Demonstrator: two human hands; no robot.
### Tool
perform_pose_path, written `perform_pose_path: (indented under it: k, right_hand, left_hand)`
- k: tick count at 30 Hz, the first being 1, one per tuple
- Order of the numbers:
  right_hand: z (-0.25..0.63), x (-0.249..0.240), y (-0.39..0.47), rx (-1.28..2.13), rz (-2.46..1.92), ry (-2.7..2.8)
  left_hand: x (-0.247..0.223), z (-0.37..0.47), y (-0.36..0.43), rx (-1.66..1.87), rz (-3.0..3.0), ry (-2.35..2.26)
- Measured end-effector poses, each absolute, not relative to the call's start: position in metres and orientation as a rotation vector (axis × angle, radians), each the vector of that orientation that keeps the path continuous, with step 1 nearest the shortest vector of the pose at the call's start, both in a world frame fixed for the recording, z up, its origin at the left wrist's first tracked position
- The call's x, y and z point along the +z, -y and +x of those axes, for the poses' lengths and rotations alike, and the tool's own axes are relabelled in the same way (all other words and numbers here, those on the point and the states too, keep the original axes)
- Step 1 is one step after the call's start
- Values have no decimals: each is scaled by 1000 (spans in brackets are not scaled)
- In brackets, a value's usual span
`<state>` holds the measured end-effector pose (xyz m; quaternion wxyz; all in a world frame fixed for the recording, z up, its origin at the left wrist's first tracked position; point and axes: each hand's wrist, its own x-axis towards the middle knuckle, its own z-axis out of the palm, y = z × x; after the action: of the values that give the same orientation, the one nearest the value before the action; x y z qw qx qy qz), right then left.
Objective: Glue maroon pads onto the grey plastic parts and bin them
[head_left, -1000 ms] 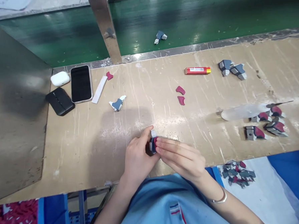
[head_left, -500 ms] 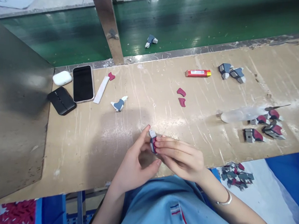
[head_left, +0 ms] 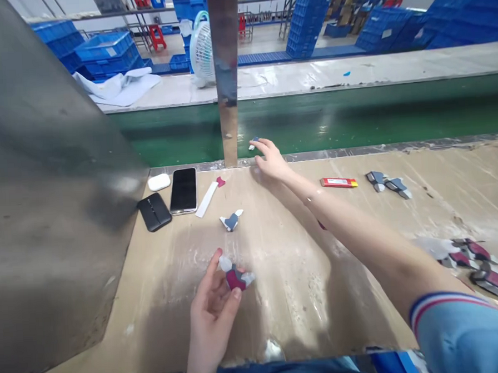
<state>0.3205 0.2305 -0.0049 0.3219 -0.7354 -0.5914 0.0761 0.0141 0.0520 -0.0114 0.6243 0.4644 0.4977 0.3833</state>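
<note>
Pinched between left thumb and fingers (head_left: 237, 293), small angular grey piece with glossy maroon panel (head_left: 236, 279), pale translucent ends

From my end, I see a small angular piece with a maroon panel, dark-grey body and pale ends (head_left: 237, 277) in my left hand (head_left: 211, 308), clear of the upright metal post (head_left: 227, 98) on its near side. It tilts slightly, one pale end up and to the left, the maroon panel in view, my thumb at its lower edge. My right hand (head_left: 273, 162), thumb and fingers parted, is at a small blue-grey and white piece (head_left: 252, 147) on the green surface, just right of the post's foot. My fingers partly cover that piece; I cannot tell whether they touch it.
</note>
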Motion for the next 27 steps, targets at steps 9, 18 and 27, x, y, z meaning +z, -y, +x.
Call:
perform_pose_path:
  k: [9, 18, 27]
  right_hand:
    - [353, -22, -294, 212, -2088, 1647]
    - [327, -18, -126, 708, -1717, 2176]
    - [270, 2, -8, 537, -1528, 1739]
  left_hand:
    - [-15, 15, -64, 969, 922, -967]
    - [-15, 32, -62, 882, 938, -772]
    - [-16, 64, -50, 815, 929, -717]
